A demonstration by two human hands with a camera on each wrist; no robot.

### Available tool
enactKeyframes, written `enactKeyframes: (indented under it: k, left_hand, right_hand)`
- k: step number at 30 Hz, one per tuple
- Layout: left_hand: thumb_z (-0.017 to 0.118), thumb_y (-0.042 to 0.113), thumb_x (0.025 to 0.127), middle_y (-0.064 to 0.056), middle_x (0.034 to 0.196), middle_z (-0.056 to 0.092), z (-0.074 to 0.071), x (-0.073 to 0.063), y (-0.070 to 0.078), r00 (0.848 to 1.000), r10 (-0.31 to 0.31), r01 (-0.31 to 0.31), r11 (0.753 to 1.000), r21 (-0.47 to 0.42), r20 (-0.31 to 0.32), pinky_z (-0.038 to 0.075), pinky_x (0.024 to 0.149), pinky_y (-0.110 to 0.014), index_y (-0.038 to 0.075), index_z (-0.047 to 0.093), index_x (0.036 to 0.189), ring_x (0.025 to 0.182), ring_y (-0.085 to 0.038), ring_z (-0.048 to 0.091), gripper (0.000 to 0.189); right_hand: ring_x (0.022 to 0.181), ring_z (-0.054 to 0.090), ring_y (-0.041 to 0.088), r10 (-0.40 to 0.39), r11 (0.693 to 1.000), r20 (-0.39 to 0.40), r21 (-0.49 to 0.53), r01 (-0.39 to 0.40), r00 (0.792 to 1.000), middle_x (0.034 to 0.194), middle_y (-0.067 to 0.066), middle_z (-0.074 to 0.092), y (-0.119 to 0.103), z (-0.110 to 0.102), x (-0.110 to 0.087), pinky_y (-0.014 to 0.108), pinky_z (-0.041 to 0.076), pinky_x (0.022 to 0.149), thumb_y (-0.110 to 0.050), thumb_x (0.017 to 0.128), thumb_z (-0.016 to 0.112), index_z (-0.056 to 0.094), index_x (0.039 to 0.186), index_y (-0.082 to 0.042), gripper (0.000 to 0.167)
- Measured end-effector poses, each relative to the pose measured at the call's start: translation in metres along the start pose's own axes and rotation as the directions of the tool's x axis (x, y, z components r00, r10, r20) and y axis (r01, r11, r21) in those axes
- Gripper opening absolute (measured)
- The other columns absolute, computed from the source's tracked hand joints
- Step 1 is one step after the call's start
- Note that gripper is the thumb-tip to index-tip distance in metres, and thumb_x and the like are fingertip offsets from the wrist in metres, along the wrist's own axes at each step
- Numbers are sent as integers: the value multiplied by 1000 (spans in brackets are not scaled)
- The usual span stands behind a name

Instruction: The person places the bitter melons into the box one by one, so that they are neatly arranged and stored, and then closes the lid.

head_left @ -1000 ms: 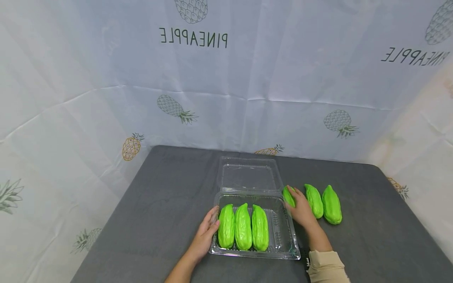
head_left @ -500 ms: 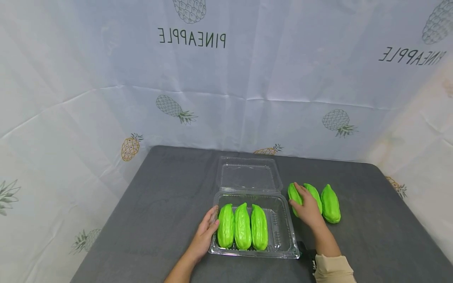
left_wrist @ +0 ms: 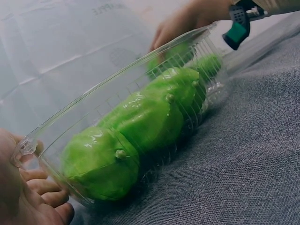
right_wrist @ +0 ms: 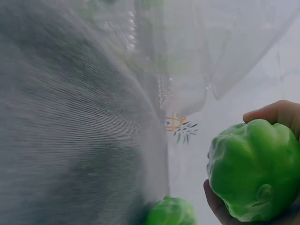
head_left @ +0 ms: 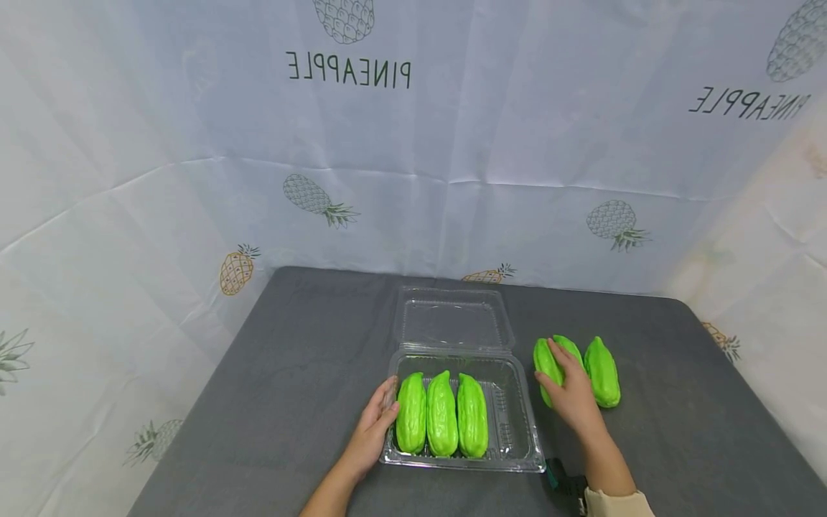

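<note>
Head view shows the change: your right hand (head_left: 575, 395) has moved rightward, away from the right rim of the clear container (head_left: 510, 424) — and the held gourd (head_left: 545, 365) has gone with it. You have that gourd between thumb and fingers; the right wrist view confirms the grip. It's now just beside the middle loose gourd (head_left: 570, 349), apart from the container. Your fingers hide whether those two touch, and I can't tell if the held one rests on the table (head_left: 304, 352) or hangs slightly above it. The outer loose gourd (head_left: 602, 375) stays put at the right end of the row.

Your left hand (head_left: 375, 427) hasn't shifted: it pinches the container's left edge, thumb at the rim, fingers outside the wall. Container is steady, lid (head_left: 454, 323) folded back open toward the cloth (head_left: 517, 129). Three inside gourds (head_left: 442, 415) sit side by side; the strip to their right is bare.

My read: the held gourd is travelling away from the container, so you're building the outside row, not filling that bare strip. Count is three in, three out. Mind the spacing — crowd the middle one and you could shove it along.
</note>
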State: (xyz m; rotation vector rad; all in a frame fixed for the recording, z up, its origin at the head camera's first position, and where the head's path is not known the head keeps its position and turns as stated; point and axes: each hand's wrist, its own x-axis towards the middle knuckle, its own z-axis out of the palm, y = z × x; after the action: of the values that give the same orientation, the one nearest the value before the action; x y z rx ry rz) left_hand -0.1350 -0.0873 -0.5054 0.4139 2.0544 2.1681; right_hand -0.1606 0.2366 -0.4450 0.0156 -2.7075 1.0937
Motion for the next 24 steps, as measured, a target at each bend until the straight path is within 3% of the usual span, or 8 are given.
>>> enactKeyframes:
  k: [6, 14, 15, 17, 20, 21, 22, 24]
  left_hand:
    - [37, 14, 100, -32, 150, 13, -1, 0, 0, 1000, 0, 0, 1000, -2, 0, 19, 99, -1, -11, 15, 143, 140, -43, 9, 55]
    - [36, 15, 101, -32, 150, 12, -1, 0, 0, 1000, -6, 6, 1000, -4, 7, 18, 99, 0, -12, 13, 143, 141, -43, 7, 55]
    - [37, 14, 101, -32, 150, 12, -1, 0, 0, 1000, -6, 6, 1000, -4, 5, 18, 99, 0, -12, 13, 143, 141, -43, 7, 55]
    - [37, 14, 100, -32, 151, 12, -1, 0, -1, 1000, -6, 6, 1000, -5, 2, 18, 99, 0, -12, 13, 143, 141, -43, 7, 55]
    - [37, 15, 100, -31, 151, 12, -1, 0, -2, 1000, -8, 8, 1000, -6, -4, 18, 99, 0, -12, 13, 143, 141, -42, 7, 56]
    - [37, 15, 100, -31, 151, 12, -1, 0, -2, 1000, -9, 9, 1000, -6, -4, 18, 99, 0, -12, 13, 143, 141, -42, 7, 56]
    - [37, 15, 100, -31, 151, 12, -1, 0, -2, 1000, -10, 9, 1000, -7, -3, 18, 99, 0, -12, 13, 143, 141, -42, 7, 56]
    - [37, 15, 100, -31, 151, 12, -1, 0, -2, 1000, -10, 10, 1000, -8, -2, 17, 99, 0, -12, 13, 143, 141, -42, 7, 56]
  right_hand:
    - [131, 29, 51, 77, 996, -40, 56, -75, 996, 143, 32, 30, -2, -1, -15, 63, 30, 101, -7, 88, 60, 33, 142, 1, 61]
    - [135, 27, 46, 163, 975, -36, 155, -156, 986, 149, 27, 26, -13, -6, -24, 59, 31, 103, -13, 91, 58, 28, 146, -8, 63]
    - [135, 27, 45, 174, 972, -36, 168, -165, 984, 150, 25, 26, -15, -6, -25, 56, 33, 103, -14, 91, 58, 28, 147, -9, 63]
    - [134, 31, 41, 188, 966, -38, 186, -178, 981, 151, 22, 26, -19, -6, -27, 36, 41, 100, -16, 92, 59, 27, 147, -12, 64]
    - [133, 34, 39, 200, 961, -32, 203, -190, 979, 151, 20, 26, -24, -5, -30, 6, 36, 85, -19, 93, 58, 26, 148, -15, 63]
    - [133, 34, 37, 207, 957, -26, 211, -197, 978, 152, 18, 26, -27, -4, -31, 2, 33, 80, -21, 93, 57, 25, 148, -17, 64]
    - [134, 33, 37, 211, 953, -23, 225, -201, 977, 152, 17, 25, -29, -3, -32, 2, 34, 83, -22, 93, 57, 24, 148, -18, 64]
    - [137, 28, 37, 225, 943, -20, 257, -212, 974, 153, 16, 23, -32, -1, -35, 15, 39, 97, -23, 93, 57, 23, 149, -21, 65]
